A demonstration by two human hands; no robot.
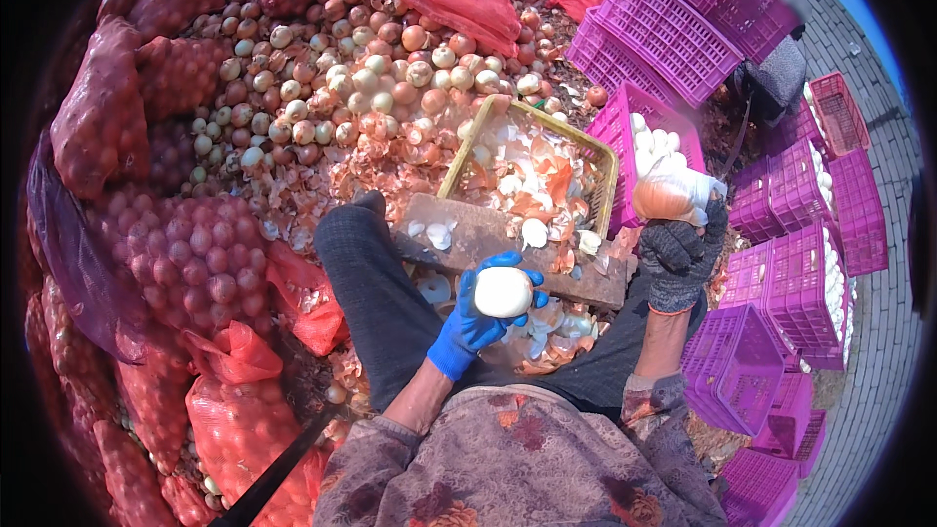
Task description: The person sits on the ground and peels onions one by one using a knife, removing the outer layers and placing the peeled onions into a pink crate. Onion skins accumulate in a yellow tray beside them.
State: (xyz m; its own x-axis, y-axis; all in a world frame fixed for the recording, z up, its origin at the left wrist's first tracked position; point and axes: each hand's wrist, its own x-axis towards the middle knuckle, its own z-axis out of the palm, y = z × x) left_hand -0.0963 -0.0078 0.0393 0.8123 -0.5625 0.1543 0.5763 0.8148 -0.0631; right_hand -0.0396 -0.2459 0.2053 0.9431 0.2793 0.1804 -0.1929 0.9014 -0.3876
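Observation:
My left hand (468, 318), in a blue glove, cups a peeled white onion (504, 292) above my lap. Off to the right, my right hand (677, 252) wears a dark grey knit glove. Its fingers are curled, and a large piece of papery onion skin (666, 194) is held at its far side. I cannot tell whether a tool is hidden in that fist. Across my knees lies a worn board (505, 245) with scraps of skin on it. Beyond the board, a yellow plastic crate (604, 154) holds loose orange and white peelings.
Unpeeled onions (300, 110) lie in a wide heap ahead. Full red mesh sacks (95, 117) line the left. A magenta crate (611, 117) of peeled onions stands just beyond my right hand, with stacked magenta crates (805, 293) farther right. A dark pole (274, 468) slants at lower left.

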